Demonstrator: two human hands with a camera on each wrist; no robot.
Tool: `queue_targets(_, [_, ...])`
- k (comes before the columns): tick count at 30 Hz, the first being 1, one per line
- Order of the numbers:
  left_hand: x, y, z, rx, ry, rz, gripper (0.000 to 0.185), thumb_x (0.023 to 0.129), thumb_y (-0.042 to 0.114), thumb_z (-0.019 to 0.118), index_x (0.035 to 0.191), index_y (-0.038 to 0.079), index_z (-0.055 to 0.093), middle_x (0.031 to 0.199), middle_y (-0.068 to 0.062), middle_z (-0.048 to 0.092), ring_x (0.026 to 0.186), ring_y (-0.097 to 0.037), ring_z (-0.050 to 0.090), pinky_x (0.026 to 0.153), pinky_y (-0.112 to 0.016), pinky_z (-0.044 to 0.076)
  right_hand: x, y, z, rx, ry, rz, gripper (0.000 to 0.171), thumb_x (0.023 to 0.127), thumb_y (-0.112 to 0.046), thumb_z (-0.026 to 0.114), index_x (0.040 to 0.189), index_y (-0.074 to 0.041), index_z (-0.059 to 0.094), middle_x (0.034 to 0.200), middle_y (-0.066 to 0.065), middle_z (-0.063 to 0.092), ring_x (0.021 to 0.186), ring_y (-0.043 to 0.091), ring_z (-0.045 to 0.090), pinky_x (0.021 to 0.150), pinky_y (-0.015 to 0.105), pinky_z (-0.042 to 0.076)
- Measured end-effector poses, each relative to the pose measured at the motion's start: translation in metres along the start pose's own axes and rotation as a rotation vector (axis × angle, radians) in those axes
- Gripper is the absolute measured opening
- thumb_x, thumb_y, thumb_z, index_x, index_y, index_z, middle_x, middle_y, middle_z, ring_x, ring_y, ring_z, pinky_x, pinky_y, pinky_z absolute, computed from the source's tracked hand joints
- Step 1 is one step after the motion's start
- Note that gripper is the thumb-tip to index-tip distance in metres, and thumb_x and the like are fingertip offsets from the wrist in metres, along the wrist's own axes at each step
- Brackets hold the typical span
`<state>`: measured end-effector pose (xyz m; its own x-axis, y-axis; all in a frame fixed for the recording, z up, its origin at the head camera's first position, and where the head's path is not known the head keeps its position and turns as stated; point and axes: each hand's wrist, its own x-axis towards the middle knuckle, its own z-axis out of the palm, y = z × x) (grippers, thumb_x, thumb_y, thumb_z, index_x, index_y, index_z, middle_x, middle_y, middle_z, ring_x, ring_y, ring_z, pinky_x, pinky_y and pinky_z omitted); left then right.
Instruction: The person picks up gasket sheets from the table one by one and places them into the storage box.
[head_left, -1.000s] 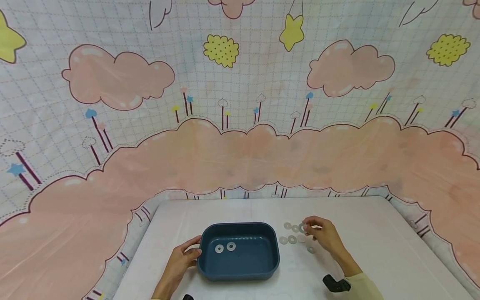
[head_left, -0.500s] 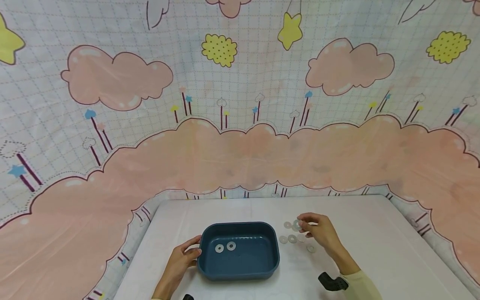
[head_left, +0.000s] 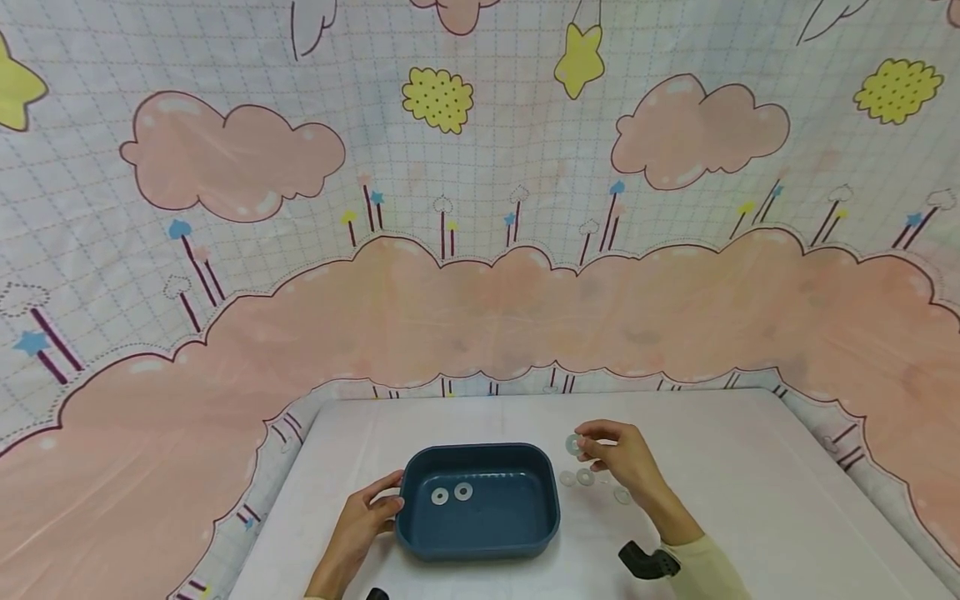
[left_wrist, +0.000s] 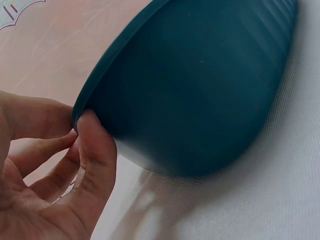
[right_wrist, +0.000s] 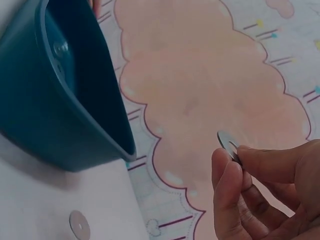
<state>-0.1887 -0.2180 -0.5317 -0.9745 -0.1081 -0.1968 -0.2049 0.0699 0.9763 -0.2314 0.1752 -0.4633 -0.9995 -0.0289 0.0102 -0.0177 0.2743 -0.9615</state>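
Observation:
A dark blue rectangular bin (head_left: 480,533) stands on the white table. My left hand (head_left: 358,527) grips its left end; in the left wrist view the thumb (left_wrist: 97,150) presses the outer wall just under the rim. Two flat metal washers, one (head_left: 439,496) beside the other (head_left: 463,492), lie on the bin's floor. Right of the bin, my right hand (head_left: 618,457) pinches another washer (right_wrist: 228,144) between thumb and fingertips, raised and tilted. Below that hand several loose washers (head_left: 585,477) lie on the table, partly hidden by it.
One washer (head_left: 622,496) lies near the right wrist, a little apart from the others. A black camera mount (head_left: 648,560) sits on the right sleeve. Behind the white table (head_left: 765,500) hangs a cloth printed with clouds (head_left: 480,317).
My right hand has moved left toward the bin and slightly away from me, carrying the pinched washer. The left hand and the bin have stayed in place.

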Motion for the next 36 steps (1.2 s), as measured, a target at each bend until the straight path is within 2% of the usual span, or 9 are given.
queue_targets(7, [0.002,-0.001,0.0,0.012,0.009,-0.006,0.048,0.088,0.003,0.064,0.136,0.004,0.058,0.127,-0.015,0.059,0.091,-0.018,0.065,0.07,-0.032,0.055,0.002,-0.006,0.015,0.046,-0.034,-0.003,0.02,0.09,-0.006,0.067,0.109,0.0,0.07,0.096,0.012,0.069,0.076,0.019,0.07,0.063,0.024,0.056])
queue_targets(19, [0.0,0.0,0.0,-0.012,0.003,-0.003,0.048,0.089,0.002,0.063,0.137,0.003,0.056,0.127,-0.015,0.059,0.091,-0.02,0.065,0.068,-0.032,0.055,0.003,-0.013,0.038,0.129,-0.12,-0.044,0.022,0.09,-0.004,0.066,0.109,0.006,0.067,0.092,0.012,0.069,0.073,0.018,0.073,0.064,0.026,0.058])
queue_targets(36, [0.0,-0.002,-0.001,-0.018,-0.01,0.008,0.048,0.09,0.003,0.062,0.137,0.003,0.056,0.129,-0.016,0.059,0.093,-0.022,0.066,0.068,-0.032,0.055,0.0,-0.013,0.078,0.214,-0.215,-0.003,0.021,0.091,-0.003,0.065,0.11,0.005,0.067,0.091,0.012,0.066,0.076,0.021,0.074,0.069,0.03,0.06])
